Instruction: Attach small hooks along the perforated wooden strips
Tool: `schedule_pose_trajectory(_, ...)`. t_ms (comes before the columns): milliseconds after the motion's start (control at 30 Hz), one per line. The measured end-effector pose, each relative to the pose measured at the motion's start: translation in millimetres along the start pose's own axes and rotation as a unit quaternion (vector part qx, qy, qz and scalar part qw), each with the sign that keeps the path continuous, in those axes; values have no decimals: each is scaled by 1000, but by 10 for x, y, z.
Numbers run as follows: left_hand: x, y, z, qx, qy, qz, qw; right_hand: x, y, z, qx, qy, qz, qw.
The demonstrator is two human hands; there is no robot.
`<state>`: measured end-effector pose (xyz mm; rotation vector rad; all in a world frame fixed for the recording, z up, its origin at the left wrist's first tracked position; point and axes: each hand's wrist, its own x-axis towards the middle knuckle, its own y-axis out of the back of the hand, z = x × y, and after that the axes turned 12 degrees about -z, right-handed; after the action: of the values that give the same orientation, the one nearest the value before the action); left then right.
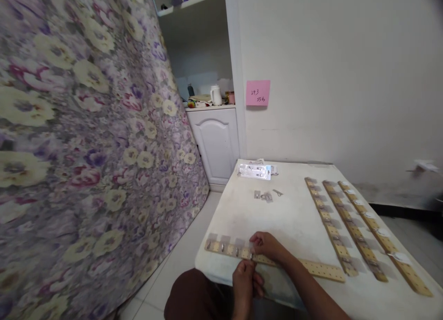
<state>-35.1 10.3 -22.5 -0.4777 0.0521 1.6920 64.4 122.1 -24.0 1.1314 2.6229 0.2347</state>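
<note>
Nearest the camera, the right forearm (311, 285) crosses a perforated wooden strip (266, 260), which lies along the near edge of the pale-topped table (290, 218). Clear-backed metal fittings (223, 247) line the strip's left half. At the strip's near edge, the left hand (243, 276) has its fingers bent; at its far edge, the right hand (260, 242) has its fingertips bunched. Whether either is clamped on a fitting cannot be told. Right of the strip, three similar fitted strips (356, 232) lie side by side. Beyond it are loose fittings (266, 197), then a clear blister pack (251, 171) containing small metal pieces. Farthest beyond, a cabinet niche (197, 52) holds a white jug (216, 95).
</note>
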Motion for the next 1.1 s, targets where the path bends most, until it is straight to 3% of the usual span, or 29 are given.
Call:
schedule_pose_trajectory(567,31,17,-27,-12,15,-9,1000,-17,46,8,-10,18,-18,1000)
schedule_pose_trajectory(1100,3,-32,-5,-28,-3,12,1000,-38,20,-23,-10,10,7,1000)
